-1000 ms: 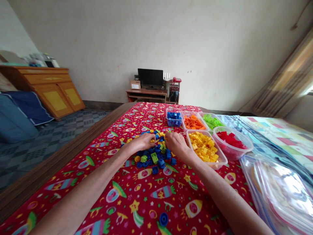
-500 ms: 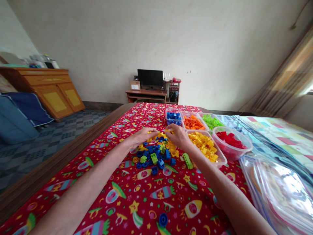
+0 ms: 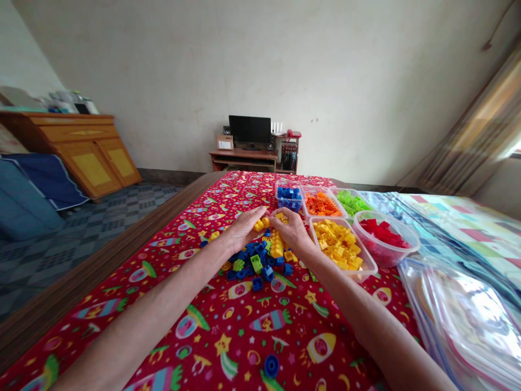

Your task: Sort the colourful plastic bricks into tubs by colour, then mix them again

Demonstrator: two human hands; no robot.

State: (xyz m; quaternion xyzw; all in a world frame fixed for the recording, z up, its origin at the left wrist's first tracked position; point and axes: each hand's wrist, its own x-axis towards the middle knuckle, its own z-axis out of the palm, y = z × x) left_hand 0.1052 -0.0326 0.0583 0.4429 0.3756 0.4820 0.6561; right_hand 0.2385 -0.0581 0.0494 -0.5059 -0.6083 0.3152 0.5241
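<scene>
In the head view, curls the left hand [image 3: 243, 228] around small yellow pieces [image 3: 259, 225] above the far part of a mixed pile [image 3: 253, 252]. Just beside it, pinches a yellow brick [image 3: 281, 217] between thumb and fingers of the right hand [image 3: 293, 228]. Also shows a long yellow brick [image 3: 277, 244] just below the right fingers; cannot tell if gripped or merely resting on the pile. Hides some of the pile behind the hands and left wrist, but leaves blue pieces and a green brick [image 3: 256, 264] plain to see on the near side. Lies spread on a red printed tablecloth [image 3: 293, 293], with a blue ring [image 3: 271, 366] well apart, toward the camera. Crowded on the right by a clear yellow-block tub [image 3: 368, 271], just beside the right hand and forearm. Beyond that, lined up with touching or nearly touching tubs: blue [image 3: 290, 205], orange [image 3: 342, 216] and green [image 3: 368, 208], plus a round red-block tub [image 3: 411, 241]. Nearer on the right, cluttered with clear plastic items [image 3: 468, 320], too glossy to make out. Farther off, backed by a black monitor [image 3: 249, 130] on a brown desk [image 3: 244, 156]; flanked at left by a wooden cabinet [image 3: 81, 144], at right by a curtain [image 3: 468, 130].
</scene>
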